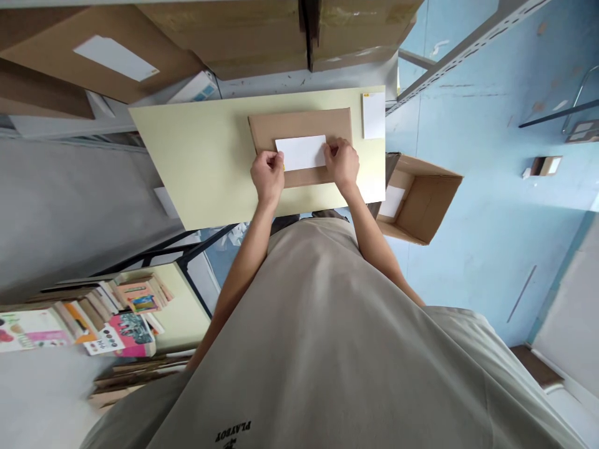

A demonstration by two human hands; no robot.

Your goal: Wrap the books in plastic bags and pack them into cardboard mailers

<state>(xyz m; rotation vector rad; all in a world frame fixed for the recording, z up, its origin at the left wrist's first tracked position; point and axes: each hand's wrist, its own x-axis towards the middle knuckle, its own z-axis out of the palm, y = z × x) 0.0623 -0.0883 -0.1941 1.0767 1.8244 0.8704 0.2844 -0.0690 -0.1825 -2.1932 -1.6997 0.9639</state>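
Nearest of all, a beige T-shirt [327, 337] fills the bottom of the view, and two bare forearms run up from it to the pale yellow table [196, 149]. At the table's near half, the left hand [268, 174] has its fingers curled and pinched on the left end of a white label [302, 151], while the right hand [342, 163] presses bent fingertips on the label's right end. That label lies flat on a brown cardboard parcel [299, 125], roughly in the middle of its top face. The parcel rests flat on the table, right of centre, its long side running across the view. Just beside it, at the table's far right corner, lies a small white sheet [373, 115] with a yellow edge. Right of the table an open cardboard box [421, 199] stands on the blue floor [482, 206], a white slip inside it. Down at the left, stacks of colourful books [116, 312] sit on another surface. Farthest off, large cardboard cartons [262, 37] crowd the space behind the table, one bearing a white label.
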